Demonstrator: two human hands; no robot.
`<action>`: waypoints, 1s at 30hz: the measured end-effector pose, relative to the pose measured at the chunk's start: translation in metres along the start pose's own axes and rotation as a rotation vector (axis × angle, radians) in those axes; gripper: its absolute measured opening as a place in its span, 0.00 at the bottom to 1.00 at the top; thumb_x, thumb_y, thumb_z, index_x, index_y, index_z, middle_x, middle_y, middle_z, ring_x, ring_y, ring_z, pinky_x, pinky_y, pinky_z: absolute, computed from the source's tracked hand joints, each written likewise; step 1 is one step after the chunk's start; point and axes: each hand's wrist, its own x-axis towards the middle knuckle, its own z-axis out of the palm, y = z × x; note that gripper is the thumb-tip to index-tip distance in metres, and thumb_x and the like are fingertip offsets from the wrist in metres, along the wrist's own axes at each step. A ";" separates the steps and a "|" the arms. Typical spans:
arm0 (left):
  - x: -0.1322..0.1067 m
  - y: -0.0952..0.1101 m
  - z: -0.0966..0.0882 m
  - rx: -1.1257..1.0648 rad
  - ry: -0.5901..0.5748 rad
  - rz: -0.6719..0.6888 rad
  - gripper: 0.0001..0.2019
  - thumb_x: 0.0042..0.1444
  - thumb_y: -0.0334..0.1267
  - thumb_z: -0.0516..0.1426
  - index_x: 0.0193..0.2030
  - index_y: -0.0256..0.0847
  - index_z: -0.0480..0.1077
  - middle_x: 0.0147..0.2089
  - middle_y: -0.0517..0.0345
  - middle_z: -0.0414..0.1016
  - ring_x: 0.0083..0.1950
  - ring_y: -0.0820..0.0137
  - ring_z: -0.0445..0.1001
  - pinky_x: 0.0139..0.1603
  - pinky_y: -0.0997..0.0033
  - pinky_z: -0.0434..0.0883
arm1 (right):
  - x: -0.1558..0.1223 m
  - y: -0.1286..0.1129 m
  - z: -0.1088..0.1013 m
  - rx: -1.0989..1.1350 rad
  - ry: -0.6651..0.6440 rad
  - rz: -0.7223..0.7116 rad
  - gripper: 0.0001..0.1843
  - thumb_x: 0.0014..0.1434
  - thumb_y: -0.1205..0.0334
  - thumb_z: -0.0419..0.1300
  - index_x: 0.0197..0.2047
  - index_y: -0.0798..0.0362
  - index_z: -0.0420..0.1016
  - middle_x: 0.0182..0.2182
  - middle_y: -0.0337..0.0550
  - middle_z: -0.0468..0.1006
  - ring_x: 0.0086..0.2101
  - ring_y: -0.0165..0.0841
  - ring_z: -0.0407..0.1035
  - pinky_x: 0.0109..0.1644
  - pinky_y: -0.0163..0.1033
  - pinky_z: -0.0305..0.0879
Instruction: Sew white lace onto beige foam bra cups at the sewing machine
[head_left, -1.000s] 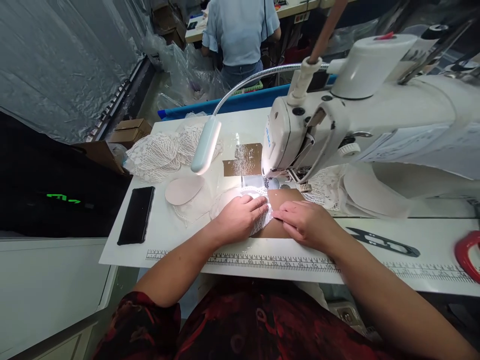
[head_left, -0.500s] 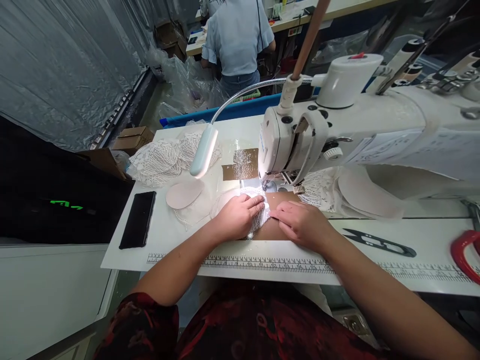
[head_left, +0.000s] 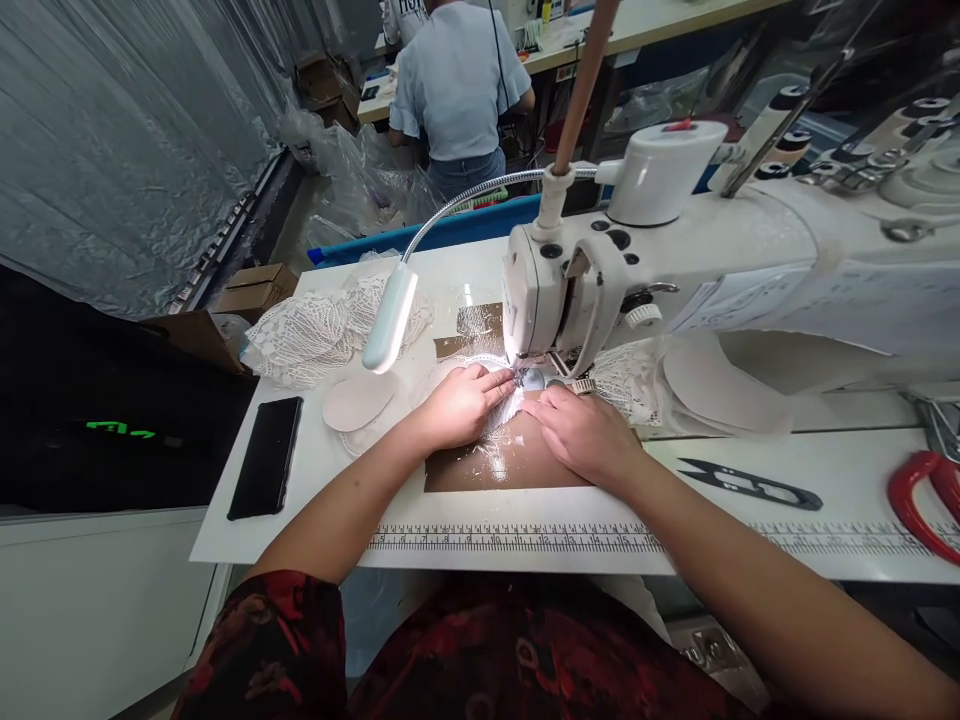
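Beneath the presser foot of a white sewing machine [head_left: 551,290] lies a piece of white lace fabric [head_left: 504,412], brightly lit by the needle. My left hand [head_left: 463,402] rests flat on this lace, fingers stretched toward the needle and pressing it down. On the other side, my right hand [head_left: 581,430] pinches the lace's right edge between thumb and fingertips; the exact grip is partly hidden. Brown shiny sheeting [head_left: 480,470] covers the machine bed under both hands. More sheer fabric spreads to the left, partly behind my left hand.
A lamp [head_left: 391,318] hangs over the table. Left are piled lace [head_left: 311,335], an oval pad [head_left: 360,400] and a phone [head_left: 265,458]. Thread snips [head_left: 750,484] and red-handled scissors [head_left: 919,500] lie right, near a printed ruler [head_left: 517,538]. A person [head_left: 459,85] sits beyond.
Both hands and the lace have moved slightly away from me, toward the needle. More brown sheeting shows in front of my hands. The whole view has shifted a little.
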 end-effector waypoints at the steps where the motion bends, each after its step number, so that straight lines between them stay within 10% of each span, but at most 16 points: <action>1: 0.000 -0.001 0.000 0.001 0.002 0.000 0.23 0.58 0.31 0.50 0.61 0.33 0.65 0.64 0.42 0.64 0.46 0.60 0.67 0.44 0.59 0.66 | 0.001 -0.001 0.000 -0.002 0.002 0.009 0.18 0.59 0.70 0.50 0.46 0.52 0.77 0.31 0.44 0.74 0.28 0.33 0.61 0.31 0.39 0.50; 30: 0.005 -0.012 0.008 -0.145 0.066 -0.024 0.19 0.61 0.32 0.50 0.58 0.37 0.67 0.62 0.49 0.67 0.53 0.61 0.67 0.50 0.60 0.65 | 0.005 0.002 0.002 0.068 -0.039 0.131 0.23 0.56 0.70 0.50 0.52 0.47 0.76 0.35 0.40 0.76 0.26 0.31 0.58 0.30 0.36 0.51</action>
